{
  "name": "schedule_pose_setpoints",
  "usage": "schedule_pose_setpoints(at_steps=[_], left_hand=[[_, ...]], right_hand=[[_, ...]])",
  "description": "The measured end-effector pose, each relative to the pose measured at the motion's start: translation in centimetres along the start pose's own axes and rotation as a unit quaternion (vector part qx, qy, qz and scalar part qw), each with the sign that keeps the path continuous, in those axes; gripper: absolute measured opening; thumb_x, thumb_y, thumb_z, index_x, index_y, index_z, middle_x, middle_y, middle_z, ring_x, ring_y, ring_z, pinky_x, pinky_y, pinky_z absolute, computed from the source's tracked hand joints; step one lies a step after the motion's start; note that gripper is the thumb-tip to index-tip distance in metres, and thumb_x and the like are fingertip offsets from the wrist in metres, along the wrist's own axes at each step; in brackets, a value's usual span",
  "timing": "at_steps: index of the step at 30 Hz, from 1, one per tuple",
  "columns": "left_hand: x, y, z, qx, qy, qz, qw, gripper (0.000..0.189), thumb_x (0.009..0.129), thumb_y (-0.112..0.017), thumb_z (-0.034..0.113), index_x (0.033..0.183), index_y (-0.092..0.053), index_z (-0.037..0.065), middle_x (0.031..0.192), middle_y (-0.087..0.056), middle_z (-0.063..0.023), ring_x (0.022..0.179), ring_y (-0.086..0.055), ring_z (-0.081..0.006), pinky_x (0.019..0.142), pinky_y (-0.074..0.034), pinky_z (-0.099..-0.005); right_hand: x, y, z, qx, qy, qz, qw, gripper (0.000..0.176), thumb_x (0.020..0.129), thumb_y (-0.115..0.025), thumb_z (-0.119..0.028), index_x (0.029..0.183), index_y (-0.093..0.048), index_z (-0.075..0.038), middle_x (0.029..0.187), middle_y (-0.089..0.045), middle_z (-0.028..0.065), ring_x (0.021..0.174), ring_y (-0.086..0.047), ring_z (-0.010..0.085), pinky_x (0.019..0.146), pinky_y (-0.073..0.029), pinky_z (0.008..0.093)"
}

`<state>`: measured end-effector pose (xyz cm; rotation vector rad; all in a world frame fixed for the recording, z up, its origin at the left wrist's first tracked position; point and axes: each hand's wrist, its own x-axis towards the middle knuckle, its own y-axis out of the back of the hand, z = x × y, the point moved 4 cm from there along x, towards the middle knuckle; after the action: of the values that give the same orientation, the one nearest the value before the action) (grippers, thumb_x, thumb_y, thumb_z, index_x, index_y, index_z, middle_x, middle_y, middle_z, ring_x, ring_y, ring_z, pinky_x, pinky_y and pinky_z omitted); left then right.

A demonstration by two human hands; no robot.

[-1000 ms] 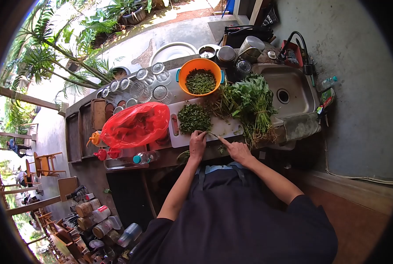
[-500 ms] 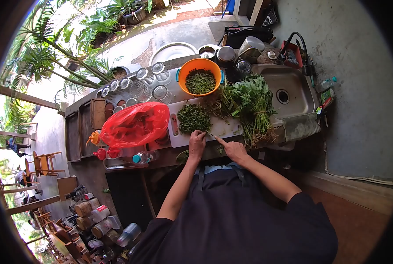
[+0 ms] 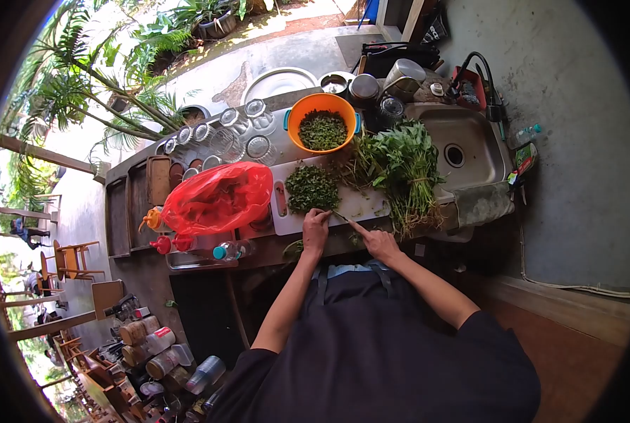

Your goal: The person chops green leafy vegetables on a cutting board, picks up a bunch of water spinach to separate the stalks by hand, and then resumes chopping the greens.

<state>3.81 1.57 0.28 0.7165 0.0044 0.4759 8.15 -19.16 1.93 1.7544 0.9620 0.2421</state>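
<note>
My left hand (image 3: 316, 230) is closed at the front edge of the white cutting board (image 3: 294, 224), its fingertips pinching some greens beside the heap of chopped greens (image 3: 311, 189). My right hand (image 3: 380, 244) grips a small knife (image 3: 341, 217), the index finger stretched along it; the thin blade points at my left fingertips and most of the handle is hidden. A large bunch of long-stemmed leafy greens (image 3: 408, 169) lies over the board's right end, roots toward me. Behind the board stands an orange basin (image 3: 320, 103) with blue handles, holding more chopped greens.
Left of the board sits an open red plastic bag (image 3: 220, 197), with a clear bottle (image 3: 234, 250) in front. Upturned glass jars (image 3: 257, 148) stand behind the bag. At right is a steel sink (image 3: 463, 127) with a cloth (image 3: 481, 204) over its front rim. Metal pots (image 3: 403, 77) line the back.
Both hands stay in nearly the same place at the board's front edge, with only slight finger movement. The heap and the basin look the same.
</note>
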Motion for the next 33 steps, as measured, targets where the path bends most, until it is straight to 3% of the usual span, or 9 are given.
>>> schedule_pose_setpoints(at_steps=[7,22,30,33], left_hand=[[-0.3,0.2,0.6,0.023,-0.021,-0.012,0.999,0.018,0.084,-0.069,0.003,0.101,-0.075,0.002,0.095,-0.064,-0.0131,0.093,-0.063,-0.0309,0.083,-0.051,-0.0406],[-0.2,-0.2,0.2,0.027,-0.011,-0.028,0.999,0.020,0.082,-0.069,0.002,0.101,-0.074,0.001,0.098,-0.063,-0.0133,0.097,-0.062,-0.0314,0.086,-0.050,-0.0407],[-0.2,0.2,0.5,0.031,-0.009,-0.042,0.999,0.026,0.080,-0.069,0.001,0.105,-0.073,0.002,0.102,-0.063,-0.0131,0.101,-0.061,-0.0315,0.090,-0.050,-0.0402],[-0.2,0.1,0.4,0.028,-0.006,-0.043,0.999,0.026,0.080,-0.069,0.001,0.106,-0.073,0.003,0.103,-0.063,-0.0131,0.101,-0.061,-0.0314,0.090,-0.050,-0.0402]], right_hand=[[1.2,-0.5,-0.2,-0.012,0.031,0.052,0.998,0.078,0.091,-0.054,-0.013,0.155,-0.022,-0.043,0.072,-0.065,0.0175,0.066,-0.066,0.0402,0.061,-0.054,0.0537],[0.0,1.8,-1.2,-0.004,0.014,0.014,1.000,0.076,0.091,-0.052,-0.012,0.155,-0.025,-0.042,0.075,-0.066,0.0183,0.068,-0.066,0.0399,0.065,-0.054,0.0538],[0.9,3.1,-2.5,-0.026,-0.012,-0.025,0.999,0.071,0.090,-0.051,-0.011,0.153,-0.033,-0.039,0.074,-0.065,0.0209,0.069,-0.066,0.0414,0.066,-0.054,0.0544],[1.1,2.4,-2.2,-0.021,-0.005,-0.029,0.999,0.074,0.090,-0.051,-0.012,0.155,-0.029,-0.040,0.073,-0.065,0.0216,0.068,-0.066,0.0419,0.066,-0.054,0.0551]])
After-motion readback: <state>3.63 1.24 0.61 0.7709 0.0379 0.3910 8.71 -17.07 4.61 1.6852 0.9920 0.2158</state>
